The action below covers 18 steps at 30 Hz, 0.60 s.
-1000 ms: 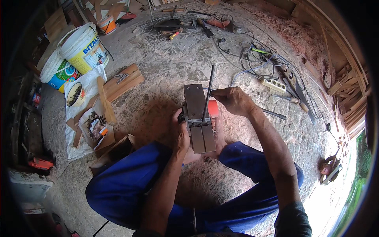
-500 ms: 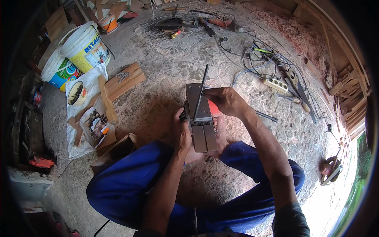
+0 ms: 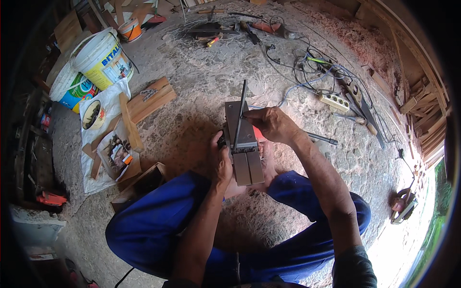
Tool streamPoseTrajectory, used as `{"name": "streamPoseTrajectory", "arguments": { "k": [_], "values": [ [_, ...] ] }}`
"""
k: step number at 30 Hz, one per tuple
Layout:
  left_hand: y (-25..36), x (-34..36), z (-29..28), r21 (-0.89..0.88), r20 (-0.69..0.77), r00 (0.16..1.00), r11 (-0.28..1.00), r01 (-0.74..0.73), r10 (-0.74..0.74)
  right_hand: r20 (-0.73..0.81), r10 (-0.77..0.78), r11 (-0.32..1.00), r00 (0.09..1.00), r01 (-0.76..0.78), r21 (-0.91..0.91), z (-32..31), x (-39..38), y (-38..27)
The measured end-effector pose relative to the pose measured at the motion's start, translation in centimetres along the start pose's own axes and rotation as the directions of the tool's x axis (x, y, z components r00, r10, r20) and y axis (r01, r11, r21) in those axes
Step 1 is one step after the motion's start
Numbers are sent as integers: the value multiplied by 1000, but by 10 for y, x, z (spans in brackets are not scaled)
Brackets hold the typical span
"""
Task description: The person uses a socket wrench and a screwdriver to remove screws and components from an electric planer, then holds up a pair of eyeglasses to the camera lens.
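An electric planer (image 3: 249, 169) stands upside down between my feet, its flat grey sole facing up and a bit of red body showing at the right. My left hand (image 3: 222, 158) is wrapped round its left side. Between the fingers of my right hand (image 3: 273, 125) is a thin dark metal bar (image 3: 238, 120). The bar lies lengthwise over the upper sole plate, slightly slanted, its near end at the slot between the two plates and its far end reaching past the planer. Part of the planer's body is hidden under the sole and my hands.
Left are wood pieces (image 3: 153, 98), a tray of small hardware (image 3: 115, 156), a bowl (image 3: 93, 115) and paint buckets (image 3: 103, 55). A power strip (image 3: 334, 102), tangled cables (image 3: 307, 62), a hand saw (image 3: 370, 117) and a dark rod (image 3: 322, 138) lie right.
The bar's far end has swung slightly left, and my right hand has shifted a little left with it. My left hand and the planer stay nearly in place.
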<state>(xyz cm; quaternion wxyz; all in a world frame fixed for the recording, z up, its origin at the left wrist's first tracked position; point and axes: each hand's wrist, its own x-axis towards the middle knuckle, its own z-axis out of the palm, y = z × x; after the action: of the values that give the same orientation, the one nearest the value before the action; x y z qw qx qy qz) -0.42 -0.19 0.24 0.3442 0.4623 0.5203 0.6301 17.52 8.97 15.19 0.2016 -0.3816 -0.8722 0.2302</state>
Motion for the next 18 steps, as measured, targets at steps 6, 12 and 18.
{"name": "streamPoseTrajectory", "arguments": {
  "k": [6, 12, 18],
  "values": [
    [-4, -1, 0, 14, -11, 1000, 999, -29, 29, -9, -39, 999, 999, 39, -34, 6, 4, 6],
    [-3, -1, 1, 71, 8, 1000, 997, -8, 7, -8, -69, 997, 998, 69, -37, 5, 4, 7],
    [-3, -1, 0, 34, 38, 999, 999, 10, -11, -5, -42, 998, 999, 41, -49, 0, 4, 1]
  ]
}}
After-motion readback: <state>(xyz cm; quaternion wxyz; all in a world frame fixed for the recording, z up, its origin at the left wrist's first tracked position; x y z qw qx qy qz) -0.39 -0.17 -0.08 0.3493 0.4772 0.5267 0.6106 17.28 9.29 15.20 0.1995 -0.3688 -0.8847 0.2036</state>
